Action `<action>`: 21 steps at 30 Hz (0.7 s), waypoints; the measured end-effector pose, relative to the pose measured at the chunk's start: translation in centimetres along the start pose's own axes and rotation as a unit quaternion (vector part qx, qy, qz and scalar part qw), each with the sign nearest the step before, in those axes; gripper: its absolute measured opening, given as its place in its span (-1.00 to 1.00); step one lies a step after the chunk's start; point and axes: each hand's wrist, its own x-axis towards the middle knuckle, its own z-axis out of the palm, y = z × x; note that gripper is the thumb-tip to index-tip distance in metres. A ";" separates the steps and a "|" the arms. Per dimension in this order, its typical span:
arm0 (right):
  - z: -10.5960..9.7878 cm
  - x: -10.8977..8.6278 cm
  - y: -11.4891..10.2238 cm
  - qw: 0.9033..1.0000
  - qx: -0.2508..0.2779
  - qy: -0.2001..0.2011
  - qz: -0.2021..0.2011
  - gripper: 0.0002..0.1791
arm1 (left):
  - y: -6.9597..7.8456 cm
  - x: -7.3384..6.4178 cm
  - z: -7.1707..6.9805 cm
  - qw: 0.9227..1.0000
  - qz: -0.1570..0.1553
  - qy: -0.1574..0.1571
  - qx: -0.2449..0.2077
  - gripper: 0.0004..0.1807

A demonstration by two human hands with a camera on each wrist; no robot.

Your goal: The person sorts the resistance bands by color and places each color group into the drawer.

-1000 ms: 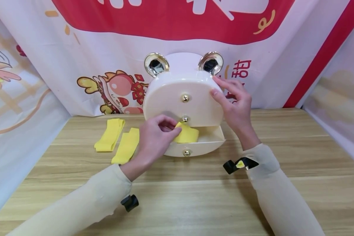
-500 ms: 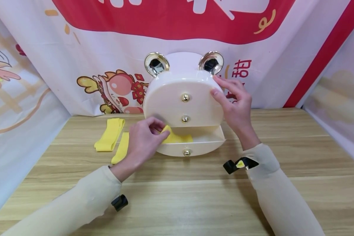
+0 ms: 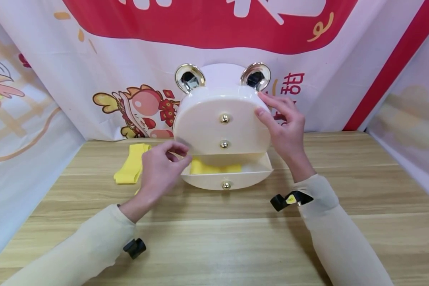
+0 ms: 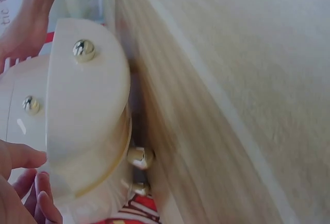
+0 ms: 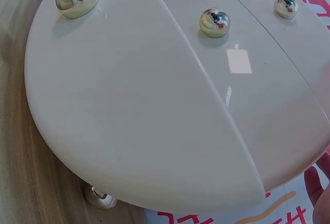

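Observation:
A cream drawer box (image 3: 207,127) with round gold knobs stands upright at the back of the table, its bottom drawer (image 3: 248,180) pulled out. Inside that drawer lies a folded yellow strip (image 3: 216,169). My left hand (image 3: 161,171) is at the drawer's left corner, fingers loosely curled and nothing seen between them. In the left wrist view, its thumb is beside the drawer front. My right hand (image 3: 287,127) holds the box's upper right edge, thumb on the front. Another folded yellow strip (image 3: 130,165) lies on the table to the left; a further one is almost hidden behind my left hand.
Two gold-rimmed round eyes (image 3: 255,77) stick up from the top of the box. A printed white and red cloth (image 3: 128,59) hangs close behind it. The wooden tabletop (image 3: 228,246) stretches in front of the box.
My left hand has let go of the yellow strip, which now lies flat in the drawer, and has moved left towards the drawer's corner. My right hand has stayed on the box.

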 end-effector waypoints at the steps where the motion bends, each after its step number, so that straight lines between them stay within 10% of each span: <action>1: 0.0 0.0 0.0 1.000 0.001 0.000 0.000 -0.61 | -0.1 0.1 -0.4 1.000 -0.002 0.004 -0.003 -0.85; 8: 0.2 0.1 0.2 1.000 0.004 0.001 -0.007 -0.61 | -1.6 0.5 -3.4 0.999 -0.035 0.021 -0.003 -0.77; 15: 0.1 0.0 0.0 1.000 -0.003 -0.002 -0.002 -0.60 | -4.3 1.0 -6.1 0.999 -0.005 -0.041 0.023 -0.69; 21: 0.0 -0.1 0.2 1.000 0.000 -0.003 -0.002 -0.59 | -6.7 0.3 -7.4 0.994 -0.041 -0.092 0.052 -0.68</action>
